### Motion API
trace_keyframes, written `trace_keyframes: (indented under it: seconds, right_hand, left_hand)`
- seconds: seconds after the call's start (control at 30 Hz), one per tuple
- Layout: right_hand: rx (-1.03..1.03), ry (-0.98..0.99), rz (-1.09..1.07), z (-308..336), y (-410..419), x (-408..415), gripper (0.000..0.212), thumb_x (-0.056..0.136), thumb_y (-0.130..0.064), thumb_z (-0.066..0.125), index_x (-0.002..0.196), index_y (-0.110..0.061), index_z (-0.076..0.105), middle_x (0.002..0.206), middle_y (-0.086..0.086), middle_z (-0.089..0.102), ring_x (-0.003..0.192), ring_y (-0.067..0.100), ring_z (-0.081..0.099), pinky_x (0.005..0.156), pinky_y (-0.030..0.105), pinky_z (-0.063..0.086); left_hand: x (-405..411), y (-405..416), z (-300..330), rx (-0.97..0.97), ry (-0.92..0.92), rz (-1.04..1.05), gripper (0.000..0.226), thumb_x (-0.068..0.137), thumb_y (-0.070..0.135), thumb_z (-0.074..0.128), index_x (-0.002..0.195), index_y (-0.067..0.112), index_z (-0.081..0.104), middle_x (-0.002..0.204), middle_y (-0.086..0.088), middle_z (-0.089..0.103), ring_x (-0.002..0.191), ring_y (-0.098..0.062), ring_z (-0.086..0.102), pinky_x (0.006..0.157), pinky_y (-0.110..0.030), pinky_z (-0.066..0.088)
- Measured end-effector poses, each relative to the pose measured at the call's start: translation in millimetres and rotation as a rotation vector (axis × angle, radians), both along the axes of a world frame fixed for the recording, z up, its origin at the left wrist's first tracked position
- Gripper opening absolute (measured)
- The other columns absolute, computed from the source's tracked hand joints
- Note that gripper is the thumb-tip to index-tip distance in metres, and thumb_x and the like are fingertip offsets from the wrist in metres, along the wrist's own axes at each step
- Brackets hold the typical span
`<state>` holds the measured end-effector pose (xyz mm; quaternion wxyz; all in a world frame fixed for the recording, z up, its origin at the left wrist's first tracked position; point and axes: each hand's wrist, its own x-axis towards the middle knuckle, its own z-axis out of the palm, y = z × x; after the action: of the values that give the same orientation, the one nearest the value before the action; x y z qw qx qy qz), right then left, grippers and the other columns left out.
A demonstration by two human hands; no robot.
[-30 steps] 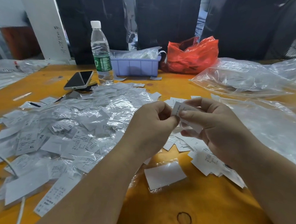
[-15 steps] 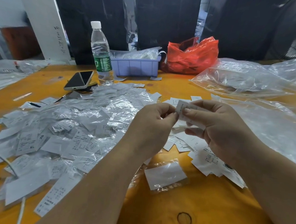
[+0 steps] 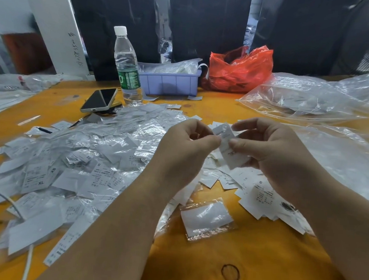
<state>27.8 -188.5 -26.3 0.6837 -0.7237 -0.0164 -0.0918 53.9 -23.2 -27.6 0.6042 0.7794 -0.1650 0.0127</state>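
The small white printed paper label (image 3: 225,136) sat above the orange wooden table (image 3: 192,263), its long axis slanting down toward the right hand (image 3: 273,161). That hand pinched its right side. The left hand (image 3: 187,153) pinched the left edge, equally near.

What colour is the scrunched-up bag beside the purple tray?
The plastic bag is bright red-orange. It shows best in the head view, at the back of the table.

XL, XS, S on size tags (image 3: 37,175)
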Motion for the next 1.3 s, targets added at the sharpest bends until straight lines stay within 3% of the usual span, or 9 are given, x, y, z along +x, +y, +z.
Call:
trace_keyframes:
  seconds: [0.13,0.3,0.4,0.5,0.67,0.83,0.97,1.17,1.3]
  right_hand:
    - [-0.109,-0.031,0.008,-0.5,2.1,-1.9,0.026,0.082,-0.003,0.072,0.103,-0.016,0.064,0.083,0.005,0.074,0.078,0.021,0.073,0.069,0.037,0.061]
    - [-0.726,-0.322,-0.245,-3.4,0.2,-2.9,0.034,0.088,-0.006,0.064,0.118,-0.022,0.061,0.091,-0.013,0.066,0.088,0.004,0.062,0.073,0.013,0.050]
    - [-0.886,-0.375,-0.289,0.0,-3.2,-3.3,0.039,0.087,0.002,0.059,0.120,-0.019,0.064,0.096,-0.010,0.064,0.090,0.007,0.058,0.075,0.010,0.043]
    - [-1.047,-0.165,-0.199,-2.5,-10.0,-3.1,0.035,0.088,-0.004,0.060,0.117,-0.024,0.064,0.104,-0.006,0.063,0.094,0.011,0.056,0.074,0.018,0.042]
    - [-1.214,0.177,-0.004,-1.4,-5.2,-7.1,0.038,0.080,-0.036,0.072,0.114,-0.025,0.061,0.109,-0.004,0.057,0.096,0.016,0.057,0.082,0.035,0.052]
    - [-1.221,0.082,-0.055,-3.1,-4.7,-6.3,0.017,0.088,-0.019,0.061,0.104,-0.022,0.064,0.098,-0.005,0.058,0.087,0.015,0.057,0.077,0.034,0.053]
    - [-1.141,-0.019,-0.106,-6.1,-3.6,-5.2,0.024,0.088,-0.004,0.056,0.100,-0.021,0.069,0.091,-0.005,0.062,0.079,0.012,0.059,0.070,0.029,0.052]
    - [-0.830,-0.367,-0.249,-1.4,-0.7,-5.4,0.023,0.087,0.000,0.063,0.102,-0.015,0.073,0.084,-0.007,0.069,0.076,0.007,0.064,0.070,0.021,0.053]
    - [-0.648,-0.383,-0.233,-2.2,3.9,-6.4,0.026,0.084,0.003,0.064,0.091,-0.020,0.072,0.080,-0.013,0.069,0.077,0.001,0.065,0.066,0.009,0.049]
  left_hand:
    - [-0.8,-2.1,-1.7,0.007,0.003,0.013,0.012,0.089,0.025,0.067,0.097,0.027,0.058,0.091,0.000,0.066,0.066,0.002,0.061,0.054,-0.017,0.046]
    - [4.0,2.6,-1.8,0.149,0.033,0.172,0.016,0.088,0.023,0.065,0.097,0.034,0.056,0.090,0.006,0.066,0.072,-0.009,0.061,0.058,-0.025,0.045]
    - [6.2,7.8,-3.2,0.357,0.008,0.305,0.023,0.086,0.024,0.062,0.104,0.034,0.053,0.087,0.009,0.059,0.075,-0.011,0.058,0.060,-0.030,0.049]
    - [7.1,12.6,-4.2,0.490,-0.063,0.415,0.037,0.082,0.020,0.061,0.117,0.028,0.051,0.100,0.004,0.058,0.089,-0.019,0.057,0.074,-0.038,0.054]
    - [7.7,14.3,-4.6,0.604,-0.246,0.530,0.048,0.081,0.013,0.061,0.127,0.022,0.050,0.122,-0.002,0.048,0.112,-0.023,0.045,0.086,-0.035,0.042]
    - [0.4,3.8,-4.2,0.550,-0.378,0.414,0.039,0.083,0.012,0.059,0.120,0.023,0.055,0.112,0.002,0.050,0.105,-0.019,0.047,0.084,-0.030,0.040]
    - [-7.5,-5.9,-7.0,0.519,-0.330,0.196,0.026,0.087,0.016,0.060,0.110,0.027,0.061,0.102,0.009,0.055,0.087,-0.006,0.052,0.069,-0.017,0.039]
    - [-16.3,-15.4,-10.3,0.494,-0.214,-0.071,0.025,0.089,0.043,0.060,0.110,0.030,0.062,0.093,0.013,0.061,0.081,-0.005,0.059,0.069,-0.029,0.052]
    - [-18.5,-16.2,-9.0,0.461,-0.192,-0.136,0.032,0.083,0.055,0.065,0.102,0.031,0.061,0.094,0.014,0.062,0.081,-0.002,0.060,0.067,-0.026,0.051]
